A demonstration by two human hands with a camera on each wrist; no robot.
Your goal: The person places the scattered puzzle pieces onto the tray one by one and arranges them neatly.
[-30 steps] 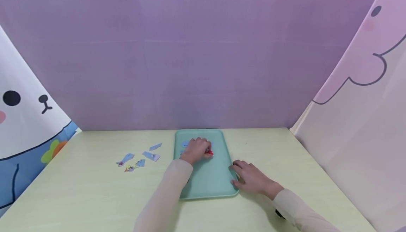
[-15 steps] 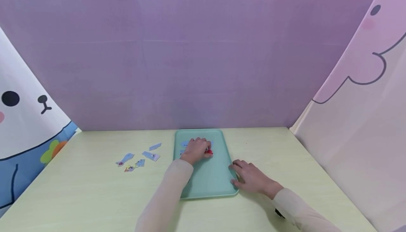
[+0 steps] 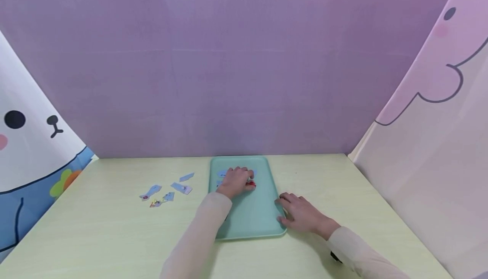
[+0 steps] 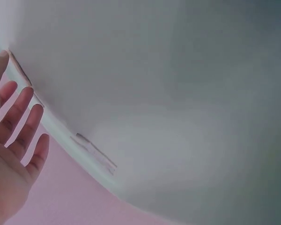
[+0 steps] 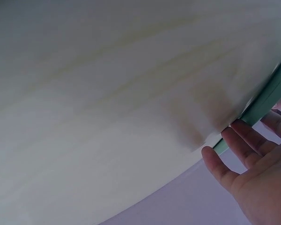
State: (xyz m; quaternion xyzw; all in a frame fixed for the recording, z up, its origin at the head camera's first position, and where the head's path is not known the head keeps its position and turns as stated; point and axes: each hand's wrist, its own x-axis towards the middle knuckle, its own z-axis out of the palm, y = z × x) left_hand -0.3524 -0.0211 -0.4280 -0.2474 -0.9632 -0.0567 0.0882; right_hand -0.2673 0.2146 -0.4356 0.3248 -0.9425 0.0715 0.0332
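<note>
Tray (image 3: 253,217) is set lengthwise at centre of the head view, far edge brought nearly up to the purple backdrop (image 3: 244,58). Near part of the tray floor is left bare; a wide strip of table (image 3: 324,177) is seen between tray and right panel (image 3: 427,126), and a wider one at lower left.

Red-marked piece (image 3: 252,183) is located in the upper half of the tray, mostly covered by the left hand (image 3: 234,182). Left fingers are slightly bent and parted, rested over the pieces; whether anything is pinched cannot be told. Light blue pieces (image 3: 222,172) are partly seen around that hand. In the left wrist view, piece edges (image 4: 96,153) are seen nearly side-on, close to the tray rim.

Right hand (image 3: 301,214) is placed at the tray's right edge, near the lower right corner. Its fingers are spread and gently bent, touched to the rim; no piece is held.

Loose pieces (image 3: 181,188) are scattered on the table left of the tray, well apart from its rim: flat, thin, irregular, angular outlines, blue print, some yellow and red. Tray is smooth, matte mint green, rounded corners, low raised rim. Table is pale with faint wood-like grain. Backdrop is fabric-like, faintly creased; left panel (image 3: 34,156) is printed with a cartoon animal. Both forearms are covered by cream sleeves (image 3: 196,238).
</note>
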